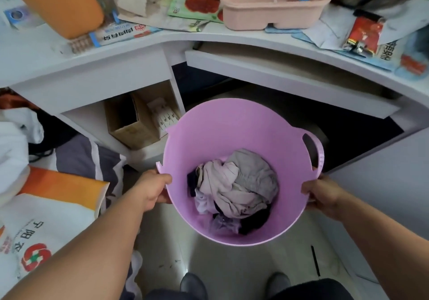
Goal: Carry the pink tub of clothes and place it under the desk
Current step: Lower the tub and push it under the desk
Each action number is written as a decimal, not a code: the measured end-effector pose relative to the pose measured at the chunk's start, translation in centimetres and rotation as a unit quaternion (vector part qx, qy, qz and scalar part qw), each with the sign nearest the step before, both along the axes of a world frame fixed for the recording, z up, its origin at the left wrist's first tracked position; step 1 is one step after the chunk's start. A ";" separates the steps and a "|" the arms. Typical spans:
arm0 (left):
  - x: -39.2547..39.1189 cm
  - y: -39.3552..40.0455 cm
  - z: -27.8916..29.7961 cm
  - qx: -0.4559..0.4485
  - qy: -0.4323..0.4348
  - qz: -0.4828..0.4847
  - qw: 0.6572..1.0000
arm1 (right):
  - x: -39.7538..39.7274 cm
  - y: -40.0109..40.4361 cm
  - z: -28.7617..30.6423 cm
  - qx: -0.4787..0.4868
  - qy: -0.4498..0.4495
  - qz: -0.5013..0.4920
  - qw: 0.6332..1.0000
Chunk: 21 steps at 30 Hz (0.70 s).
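Note:
The pink tub (222, 127) is round, with a loop handle on each side, and hangs above the floor in front of the desk (130, 67). Crumpled clothes (236, 188) in grey, pale pink and black lie in its bottom. My left hand (152, 189) grips the tub's left rim beside the left handle. My right hand (323, 194) grips the right rim just below the right handle. The dark opening under the desk (336, 137) lies directly beyond the tub, below a pulled-out keyboard shelf (278, 76).
A cardboard box (132, 123) sits in the desk's left cubby. White and orange bags (46, 206) and bedding crowd the left. The desktop carries a pink organiser tray (267, 9), papers and packets. A black pen (315, 261) lies on the tiled floor; my shoes show at the bottom.

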State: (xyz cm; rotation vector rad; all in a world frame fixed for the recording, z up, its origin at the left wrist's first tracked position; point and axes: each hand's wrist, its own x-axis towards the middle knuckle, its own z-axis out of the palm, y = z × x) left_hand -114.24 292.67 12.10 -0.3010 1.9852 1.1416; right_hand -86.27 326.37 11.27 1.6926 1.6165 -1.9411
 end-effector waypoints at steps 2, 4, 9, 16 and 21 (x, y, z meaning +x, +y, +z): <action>-0.5 0.6 -1.1 0.005 0.004 -0.005 1.000 | -0.5 0.6 -1.1 0.003 0.008 -0.010 1.000; -1.0 1.1 -2.1 0.013 0.007 -0.005 1.000 | -0.9 1.2 -2.0 0.006 0.012 -0.019 1.000; -2.8 3.0 -4.3 0.042 0.009 -0.014 0.999 | -2.0 3.1 -3.4 0.013 0.020 -0.010 1.000; -5.5 5.7 -6.7 0.074 0.001 -0.023 0.997 | -3.3 6.3 -5.5 0.011 0.038 -0.001 0.999; -6.7 7.3 -8.6 0.086 -0.007 -0.036 0.996 | -4.3 8.0 -7.5 0.002 0.056 -0.001 0.998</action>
